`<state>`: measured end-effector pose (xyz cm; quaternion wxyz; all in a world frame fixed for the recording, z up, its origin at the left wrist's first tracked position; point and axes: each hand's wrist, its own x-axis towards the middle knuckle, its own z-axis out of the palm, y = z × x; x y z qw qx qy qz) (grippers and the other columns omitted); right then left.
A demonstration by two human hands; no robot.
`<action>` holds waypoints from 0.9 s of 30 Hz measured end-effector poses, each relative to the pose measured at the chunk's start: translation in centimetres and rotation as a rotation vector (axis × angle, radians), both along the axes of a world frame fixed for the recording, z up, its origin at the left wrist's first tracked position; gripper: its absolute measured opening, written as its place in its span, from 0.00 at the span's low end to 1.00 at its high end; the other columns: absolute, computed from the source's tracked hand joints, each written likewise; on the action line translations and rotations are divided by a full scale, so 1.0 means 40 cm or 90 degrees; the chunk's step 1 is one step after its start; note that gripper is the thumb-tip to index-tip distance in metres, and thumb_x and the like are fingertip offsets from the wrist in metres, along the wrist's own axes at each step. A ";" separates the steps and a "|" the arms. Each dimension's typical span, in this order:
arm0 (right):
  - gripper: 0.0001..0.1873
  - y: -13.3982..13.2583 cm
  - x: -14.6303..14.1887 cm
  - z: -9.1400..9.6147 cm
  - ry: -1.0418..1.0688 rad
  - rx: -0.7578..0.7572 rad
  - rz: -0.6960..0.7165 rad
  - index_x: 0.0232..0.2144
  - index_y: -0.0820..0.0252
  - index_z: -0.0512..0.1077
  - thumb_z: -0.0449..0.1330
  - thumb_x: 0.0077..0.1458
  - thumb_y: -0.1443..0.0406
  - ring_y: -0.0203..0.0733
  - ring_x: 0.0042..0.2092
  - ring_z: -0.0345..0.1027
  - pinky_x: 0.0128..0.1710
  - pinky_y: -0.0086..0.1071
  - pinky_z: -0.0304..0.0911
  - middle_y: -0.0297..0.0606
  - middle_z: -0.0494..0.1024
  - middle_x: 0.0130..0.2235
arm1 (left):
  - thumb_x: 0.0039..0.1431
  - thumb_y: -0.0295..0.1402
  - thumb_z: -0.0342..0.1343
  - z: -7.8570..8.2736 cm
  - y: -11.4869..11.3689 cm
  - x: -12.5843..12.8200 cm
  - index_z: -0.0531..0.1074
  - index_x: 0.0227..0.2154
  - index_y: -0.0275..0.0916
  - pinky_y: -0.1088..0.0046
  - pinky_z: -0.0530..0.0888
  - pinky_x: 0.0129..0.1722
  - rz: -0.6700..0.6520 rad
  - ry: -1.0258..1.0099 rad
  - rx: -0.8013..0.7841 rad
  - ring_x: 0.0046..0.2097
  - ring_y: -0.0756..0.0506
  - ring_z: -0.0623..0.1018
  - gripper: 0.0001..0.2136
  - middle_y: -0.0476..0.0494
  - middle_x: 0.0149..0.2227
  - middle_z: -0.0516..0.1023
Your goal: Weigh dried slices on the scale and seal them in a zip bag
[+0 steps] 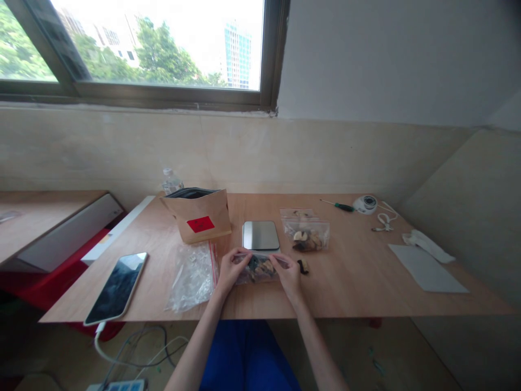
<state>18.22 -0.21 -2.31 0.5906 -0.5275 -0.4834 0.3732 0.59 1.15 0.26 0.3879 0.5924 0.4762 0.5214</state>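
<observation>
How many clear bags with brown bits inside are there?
3: the held bag between left hand and right hand, then a front bag and overlapped rear bag right of the silver square. More may be hidden.

Your hands, left (231, 266) and right (290, 271), pinch a pouch (264, 271) of thin, clear, glossy plastic. Just beyond your grip, a square plate (261, 235) shows smooth, silvery metal; beyond and to the left stands a paper bag (203, 201), matt and brown. Left of your grip lies shiny, crinkled plastic wrapping (191, 279); farther left, a phone (117, 288) presents a glassy, reflective screen. Beneath your grip stretches a smooth, wood-grained tabletop (354, 288).
</observation>
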 end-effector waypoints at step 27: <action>0.14 0.000 -0.003 0.009 0.069 -0.001 0.000 0.31 0.61 0.74 0.63 0.46 0.56 0.43 0.34 0.73 0.35 0.34 0.68 0.39 0.79 0.31 | 0.49 0.40 0.60 0.004 -0.004 0.004 0.77 0.28 0.36 0.73 0.72 0.37 0.009 -0.023 -0.021 0.36 0.44 0.78 0.11 0.43 0.31 0.80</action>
